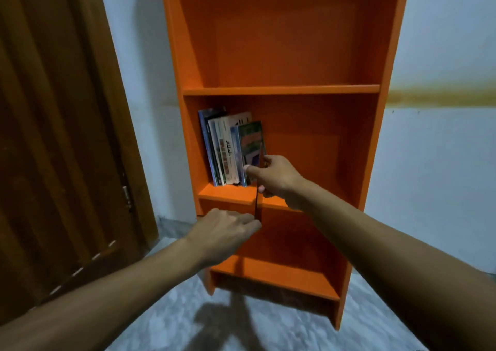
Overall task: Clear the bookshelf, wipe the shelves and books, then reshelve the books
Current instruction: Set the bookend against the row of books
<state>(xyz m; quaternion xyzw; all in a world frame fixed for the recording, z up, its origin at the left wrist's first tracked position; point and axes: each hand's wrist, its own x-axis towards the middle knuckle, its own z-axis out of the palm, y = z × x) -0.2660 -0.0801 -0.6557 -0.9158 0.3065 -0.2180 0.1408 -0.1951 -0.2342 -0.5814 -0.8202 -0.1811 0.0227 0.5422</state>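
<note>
The orange bookshelf (281, 90) stands against a pale wall, right of a dark wooden door (53, 135). Its top and bottom shelves are bare; only the middle shelf holds books (228, 149), a short row standing upright at its left end and leaning slightly. The right hand (273, 176) pinches a thin book (258, 189), seen edge-on, just right of the row, thumb on its left face and fingers on the right. The left hand (228, 229) grips its near lower edge. Judging by the bare shelves and no cloth in sight, this is probably reshelving, with this book going in; whether more books wait elsewhere cannot be told. The shelf boards look smooth, flat and painted; the book covers seem glossy; the floor (166, 324) is mottled grey stone.
</note>
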